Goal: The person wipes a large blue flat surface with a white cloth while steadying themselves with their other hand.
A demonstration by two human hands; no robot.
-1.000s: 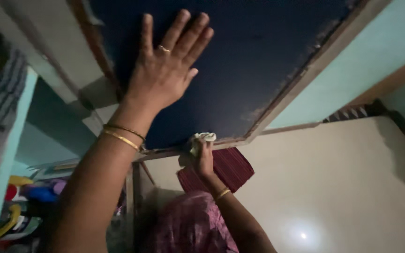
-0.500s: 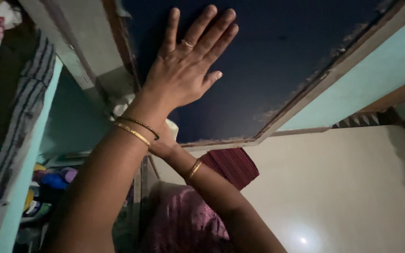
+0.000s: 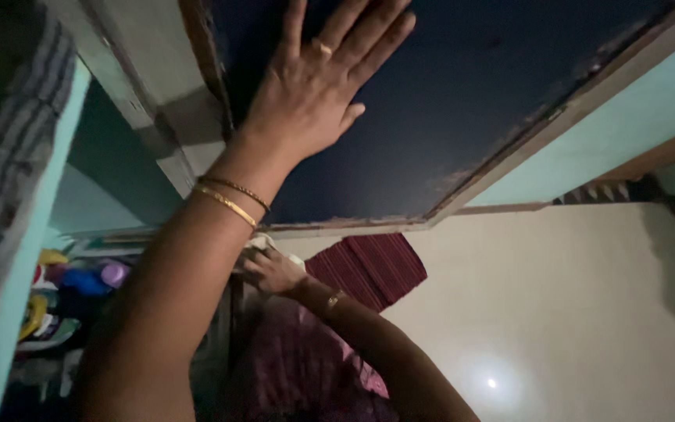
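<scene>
Dark blue panel (image 3: 447,101) fills the top of the view, set in a worn wooden frame (image 3: 353,227) w/ chipped edges. Left hand (image 3: 318,86) is pressed flat on the panel, fingers spread & straight, palm against the surface, holding nothing; ring on one finger, two gold bangles (image 3: 230,199) on the wrist. Right hand (image 3: 271,270) sits lower, just under the frame's bottom edge & partly behind the left forearm. Its fingers look curled round a pale cloth (image 3: 259,241), only a scrap of which shows, so can't tell how tight the grip is. Gold bangle on that wrist too. Maroon striped cloth (image 3: 373,270) hangs just beside the right hand, below the frame. Pinkish patterned fabric (image 3: 298,367) lies beneath the right forearm. Cream wall (image 3: 572,312) to the right, w/ a small bright spot of light on it. Coloured plastic items (image 3: 72,285) on a shelf at far left, blurry.
</scene>
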